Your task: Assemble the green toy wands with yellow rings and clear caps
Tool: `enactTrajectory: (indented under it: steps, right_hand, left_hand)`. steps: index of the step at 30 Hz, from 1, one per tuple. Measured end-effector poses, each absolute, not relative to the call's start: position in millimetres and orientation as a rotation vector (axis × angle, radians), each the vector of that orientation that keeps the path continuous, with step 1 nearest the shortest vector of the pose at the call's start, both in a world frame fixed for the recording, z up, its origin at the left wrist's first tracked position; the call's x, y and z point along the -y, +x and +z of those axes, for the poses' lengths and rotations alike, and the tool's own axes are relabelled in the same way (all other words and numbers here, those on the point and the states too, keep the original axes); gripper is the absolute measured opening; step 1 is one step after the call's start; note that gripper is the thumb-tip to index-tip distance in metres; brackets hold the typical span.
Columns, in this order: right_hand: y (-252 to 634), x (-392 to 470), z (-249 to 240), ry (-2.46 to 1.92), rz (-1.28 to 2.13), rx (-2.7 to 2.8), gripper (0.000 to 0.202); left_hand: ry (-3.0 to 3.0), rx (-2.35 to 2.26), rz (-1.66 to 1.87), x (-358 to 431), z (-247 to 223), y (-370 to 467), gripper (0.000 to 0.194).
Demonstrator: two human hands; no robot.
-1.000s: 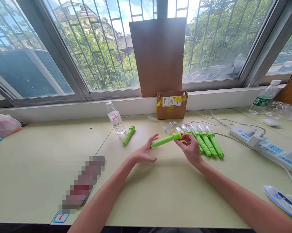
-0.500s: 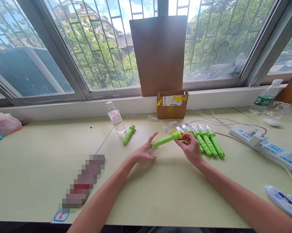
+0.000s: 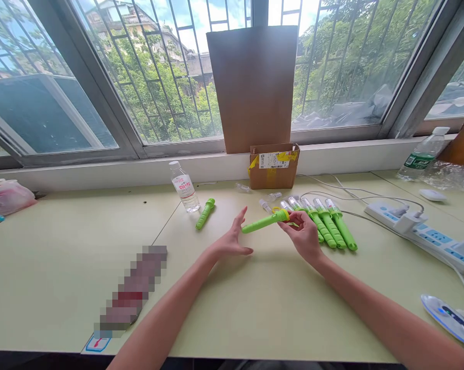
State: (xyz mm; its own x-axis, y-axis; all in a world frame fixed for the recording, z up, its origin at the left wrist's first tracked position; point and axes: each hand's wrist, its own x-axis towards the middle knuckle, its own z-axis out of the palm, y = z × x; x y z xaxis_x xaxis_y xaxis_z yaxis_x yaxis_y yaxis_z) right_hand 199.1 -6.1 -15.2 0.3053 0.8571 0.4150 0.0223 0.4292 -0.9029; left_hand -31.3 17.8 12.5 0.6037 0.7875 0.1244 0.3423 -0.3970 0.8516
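Note:
My right hand (image 3: 301, 235) pinches the yellow-ringed end of a green plastic tube (image 3: 263, 223), shaped like a flashlight handle. The tube points left, held slightly above the table. At its far tip, my left hand (image 3: 232, 240) is open, thumb and fingers spread apart; whether it touches the tip I cannot tell. Just beyond my right hand lie several green tubes with clear ends (image 3: 334, 226), side by side. Another green tube (image 3: 205, 214) without a clear end rests to the left. Small clear plastic caps (image 3: 265, 205) lie behind the held tube.
A water bottle (image 3: 184, 187) stands at the back left, and a cardboard box (image 3: 274, 174) by the window sill. To the right are a white power strip (image 3: 428, 234), cables and a white oval device (image 3: 450, 319). A blurred-out flat object (image 3: 133, 288) lies at front left.
My left hand has spread its fingers a little wider around the tube's tip. The tube and my right hand have hardly moved.

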Motion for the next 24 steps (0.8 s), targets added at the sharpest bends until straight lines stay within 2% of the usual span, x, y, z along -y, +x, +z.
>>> enactTrajectory:
  steps: [4, 9, 11, 15, 17, 19, 24]
  right_hand:
    - [200, 6, -15, -0.995, 0.676, 1.137, 0.042]
    - [199, 5, -16, -0.989, 0.677, 1.136, 0.041]
    - [199, 5, -17, -0.982, 0.683, 1.135, 0.04]
    - [200, 5, -17, -0.982, 0.685, 1.129, 0.038]
    - [200, 5, -17, -0.984, 0.685, 1.127, 0.038]
    - [200, 5, -17, -0.985, 0.69, 1.127, 0.038]
    - [200, 6, -15, -0.978, 0.684, 1.122, 0.039]
  left_hand:
    - [1.948, -0.913, 0.701, -19, 11, -30, 0.104]
    - [1.884, -0.948, 0.633, -21, 7, -32, 0.071]
    - [1.913, -0.914, 0.6, -22, 7, -33, 0.078]
    - [1.984, -0.938, 0.666, -23, 9, -35, 0.115]
    - [1.973, -0.958, 0.703, -23, 9, -34, 0.118]
    - [1.954, -0.978, 0.728, -23, 7, -32, 0.108]
    - [2.032, -1.256, 0.835, -16, -2, -19, 0.061]
